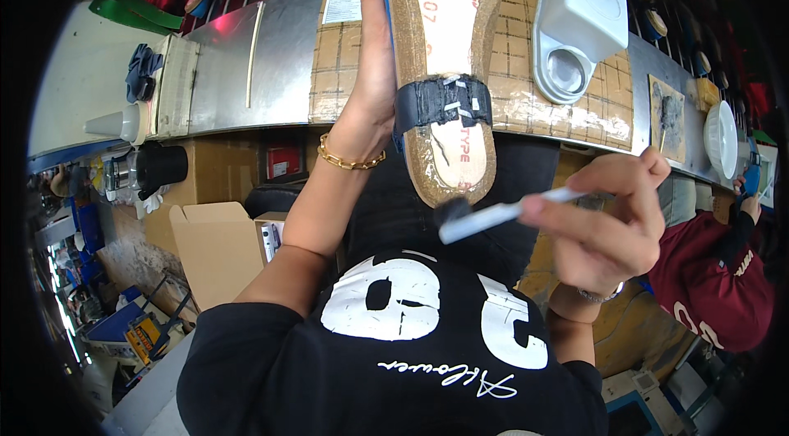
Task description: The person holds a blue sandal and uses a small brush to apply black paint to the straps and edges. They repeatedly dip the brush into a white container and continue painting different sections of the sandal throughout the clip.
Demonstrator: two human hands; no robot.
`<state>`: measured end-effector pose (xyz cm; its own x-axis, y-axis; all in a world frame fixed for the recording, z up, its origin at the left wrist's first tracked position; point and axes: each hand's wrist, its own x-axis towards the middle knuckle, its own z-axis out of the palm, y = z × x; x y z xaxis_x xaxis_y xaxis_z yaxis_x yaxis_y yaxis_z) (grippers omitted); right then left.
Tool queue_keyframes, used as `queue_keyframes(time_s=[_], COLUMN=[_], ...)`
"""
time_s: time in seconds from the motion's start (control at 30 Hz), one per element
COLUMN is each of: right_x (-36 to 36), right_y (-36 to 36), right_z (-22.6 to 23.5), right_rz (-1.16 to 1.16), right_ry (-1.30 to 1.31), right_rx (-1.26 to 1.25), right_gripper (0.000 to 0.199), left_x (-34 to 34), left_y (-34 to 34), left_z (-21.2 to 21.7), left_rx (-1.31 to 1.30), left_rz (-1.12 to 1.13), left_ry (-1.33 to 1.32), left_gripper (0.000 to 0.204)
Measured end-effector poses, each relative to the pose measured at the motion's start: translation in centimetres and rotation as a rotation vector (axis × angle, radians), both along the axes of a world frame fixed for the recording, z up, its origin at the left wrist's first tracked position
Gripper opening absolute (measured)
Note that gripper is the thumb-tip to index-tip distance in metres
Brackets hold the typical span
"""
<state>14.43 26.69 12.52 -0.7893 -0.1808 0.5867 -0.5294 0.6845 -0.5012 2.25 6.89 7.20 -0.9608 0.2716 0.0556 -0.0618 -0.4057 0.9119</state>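
Note:
My left hand (374, 78) holds a sandal (440, 33) from its left side, with the underside facing up. Its sole has a brown cork rim (417, 165) around a pale printed board. Black strap ends (423, 107) are folded over onto the board and cross the middle, stapled there. In the fingers of my right hand (608, 222) is a brush with a white handle (489, 221). Its dark bristles (453, 212) are at the sole's near end; motion blur hides whether they touch the cork. My left fingers are mostly hidden behind the sandal.
Beyond the sandal, a metal bench (279, 66) bears taped cardboard (514, 58). A white pot (583, 9) with a round opening stands on the cardboard, right of the sandal. Farther right are a white bowl (721, 140) and a co-worker in a maroon shirt (715, 280). An open carton (214, 247) stands at left.

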Motion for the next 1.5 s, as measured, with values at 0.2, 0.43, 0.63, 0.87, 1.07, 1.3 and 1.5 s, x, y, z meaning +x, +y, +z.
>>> queue_keyframes(time_s=[0.2, 0.43, 0.63, 0.87, 1.07, 1.3, 1.5], right_x=[-0.2, -5.4, -9.7, -4.8, -3.4, -1.1, -2.7], right_y=[0.5, 2.3, 3.0, 4.9, 8.8, 9.9, 11.5], right_z=[-0.3, -0.6, -2.9, -4.7, -6.0, -7.1, -9.7], right_rz=[0.037, 0.025, -0.235, -0.030, -0.167, -0.142, -0.155], right_ry=[-0.068, -0.019, 0.215, -0.027, -0.053, -0.157, -0.237], right_rx=[0.015, -0.202, -0.253, -0.495, -0.782, -0.686, -0.783], right_gripper=[0.024, 0.020, 0.024, 0.023, 0.019, 0.018, 0.018], left_x=[0.1, 1.1, 1.0, -3.3, -16.3, -30.0, -24.2], left_y=[0.1, 1.1, 1.4, -2.3, -1.1, 0.1, 1.3], left_z=[-0.2, -0.1, -1.2, -2.2, -6.4, -11.7, -8.4], left_rx=[-0.019, 0.062, 0.024, 0.353, 0.609, 0.681, 0.670], left_rz=[-0.014, -0.194, -0.285, -0.239, -0.120, 0.397, 0.411], left_ry=[-0.010, -0.128, -0.193, -0.429, -0.615, -0.532, -0.738], left_gripper=[0.102, 0.102, 0.102, 0.064, 0.070, 0.083, 0.073])
